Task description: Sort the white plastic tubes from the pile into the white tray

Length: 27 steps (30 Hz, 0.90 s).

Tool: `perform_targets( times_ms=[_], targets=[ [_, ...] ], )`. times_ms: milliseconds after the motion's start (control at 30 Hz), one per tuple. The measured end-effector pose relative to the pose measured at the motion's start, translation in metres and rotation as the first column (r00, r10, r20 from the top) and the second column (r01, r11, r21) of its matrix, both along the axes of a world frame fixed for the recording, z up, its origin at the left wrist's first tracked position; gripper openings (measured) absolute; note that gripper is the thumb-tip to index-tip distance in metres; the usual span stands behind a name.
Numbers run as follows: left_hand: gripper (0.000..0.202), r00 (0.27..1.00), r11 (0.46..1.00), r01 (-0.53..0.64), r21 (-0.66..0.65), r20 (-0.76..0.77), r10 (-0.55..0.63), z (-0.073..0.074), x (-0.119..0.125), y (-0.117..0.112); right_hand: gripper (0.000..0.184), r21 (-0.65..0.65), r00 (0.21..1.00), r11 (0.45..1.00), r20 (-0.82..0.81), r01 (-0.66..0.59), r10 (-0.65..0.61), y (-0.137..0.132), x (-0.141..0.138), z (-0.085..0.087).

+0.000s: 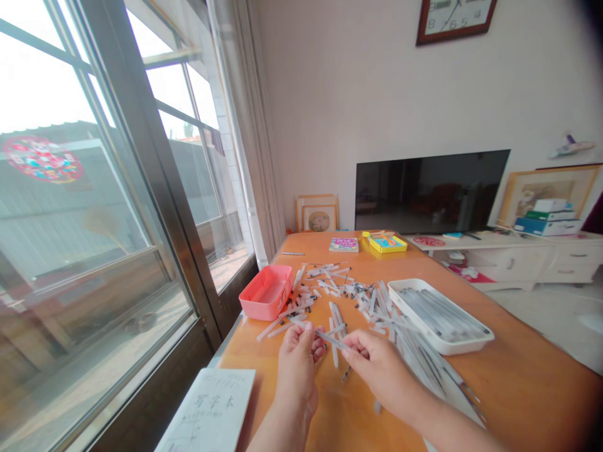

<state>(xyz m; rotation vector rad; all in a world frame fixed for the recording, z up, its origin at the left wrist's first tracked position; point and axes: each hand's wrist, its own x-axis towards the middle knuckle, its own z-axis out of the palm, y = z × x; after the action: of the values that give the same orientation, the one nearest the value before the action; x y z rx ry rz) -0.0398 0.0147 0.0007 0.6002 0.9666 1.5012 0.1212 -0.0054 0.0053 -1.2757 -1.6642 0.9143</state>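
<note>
My left hand [298, 364] and my right hand [377, 367] are both over the orange wooden table [518, 383], fingers pinched on the two ends of one thin clear pen barrel [332, 340]. Just beyond them lies a scattered heap of clear pen tubes and small dark parts [343, 295]. More long tubes [424, 364] lie in a pile under and to the right of my right hand.
A pink plastic tray [266, 292] stands left of the heap, a white tray [440, 314] with several tubes to its right. A white notebook [211, 408] lies near the front-left edge. Small books and a yellow box [386, 243] sit at the far end. Window on the left.
</note>
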Motion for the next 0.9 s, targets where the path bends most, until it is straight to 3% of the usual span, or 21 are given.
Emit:
perform_targets(
  times_ms=[367, 900],
  targets=[
    [0.043, 0.998, 0.999, 0.042, 0.006, 0.044, -0.042, -0.001, 0.007, -0.006, 0.023, 0.099, 0.995, 0.994, 0.091, 0.036, -0.045, -0.005, 0.006, 0.008],
    [0.037, 0.993, 0.998, 0.068, -0.012, 0.096, -0.067, 0.007, 0.013, -0.012, 0.023, 0.136, 0.994, 0.990, 0.105, 0.020, -0.035, -0.009, 0.011, 0.013]
  ],
)
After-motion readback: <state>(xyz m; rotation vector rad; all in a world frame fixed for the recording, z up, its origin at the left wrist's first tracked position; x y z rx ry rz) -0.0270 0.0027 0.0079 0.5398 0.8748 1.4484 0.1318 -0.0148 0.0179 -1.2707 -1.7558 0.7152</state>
